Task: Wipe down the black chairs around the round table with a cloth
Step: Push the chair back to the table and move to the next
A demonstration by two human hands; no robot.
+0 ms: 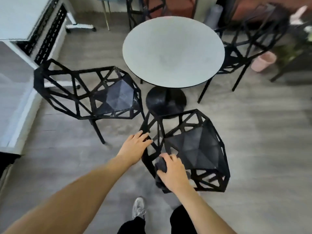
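I stand over the near chair (194, 149), the black one on my side of the round counter (173, 51). My left hand (135, 146) rests on the chair's left frame edge, its fingers (143, 135) laid nearly straight over the bar; whether they curl under it I cannot tell. My right hand (172, 171) grips a dark grey cloth (161, 164), the fingers wrapped round the bunched fabric and pressing it against the frame at the chair's near left corner. The cloth bulges out from under my palm and hangs a little below the bar.

The chair's faceted seat lies just right of the cloth, and its open lattice of bars runs all round it. Its far edge sits close to the black pedestal base (166, 100) of the counter.

A second black chair (87, 92) stands left of the counter, its seat turned toward the counter's edge, just beside it. A third black chair (244, 48) stands right of the counter, partly tucked under its rim and blurred. A pink bin (263, 61) sits on the floor beyond that chair, farther right of the counter. A white unit (25, 31) stands well left of the counter. My shoe (138, 207) is on the grey floor, on my side of the counter, below the near chair.
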